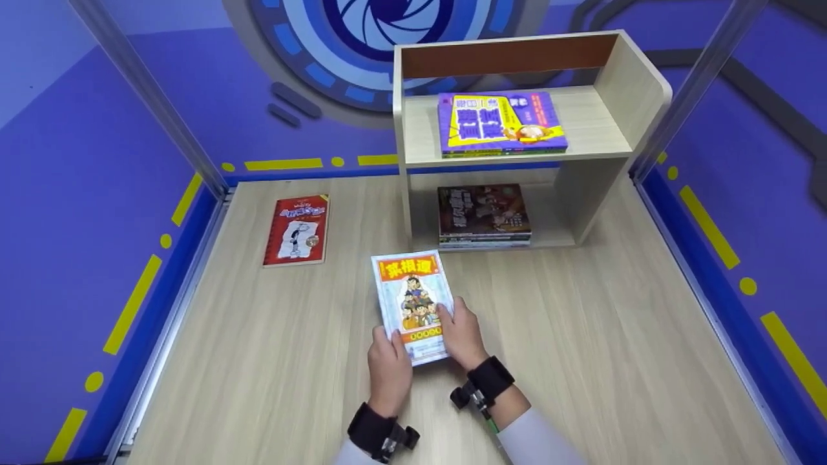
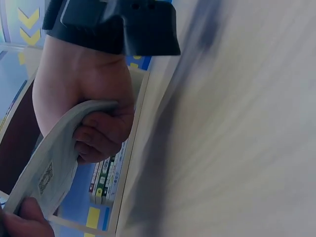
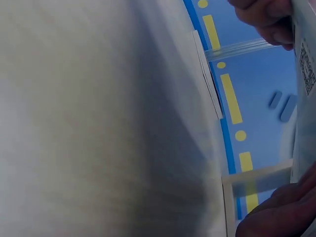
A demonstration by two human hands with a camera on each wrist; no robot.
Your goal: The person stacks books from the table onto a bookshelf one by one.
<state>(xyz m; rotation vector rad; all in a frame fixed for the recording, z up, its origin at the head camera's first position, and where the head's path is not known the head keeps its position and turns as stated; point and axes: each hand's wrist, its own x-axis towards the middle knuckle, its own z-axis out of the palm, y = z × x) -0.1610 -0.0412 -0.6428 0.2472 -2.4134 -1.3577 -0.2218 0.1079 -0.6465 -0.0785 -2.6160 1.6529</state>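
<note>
Both hands grip a light-blue book [image 1: 423,343] with a red-and-yellow title band and cartoon figures on its cover. My left hand [image 1: 389,368] holds its lower left edge, thumb on the cover. On the right edge, a bit higher, my right hand [image 1: 464,332] pinches it with the thumb on top. The left wrist view shows the curled fingers [image 2: 98,136] of the left hand beneath the book's pale back [image 2: 57,170], which bends slightly. In the right wrist view the back [image 3: 307,113] stands at the right edge, clear above the table, with fingers at both ends.
A red book [image 1: 284,248] lies on the table [image 1: 310,361] at the left. At the back right stands a two-level wooden shelf [image 1: 517,159]; purple-and-yellow books [image 1: 501,123] lie stacked on its upper board, dark-covered books [image 1: 484,213] on the lower. Blue-purple walls [image 1: 77,213] enclose the table.
</note>
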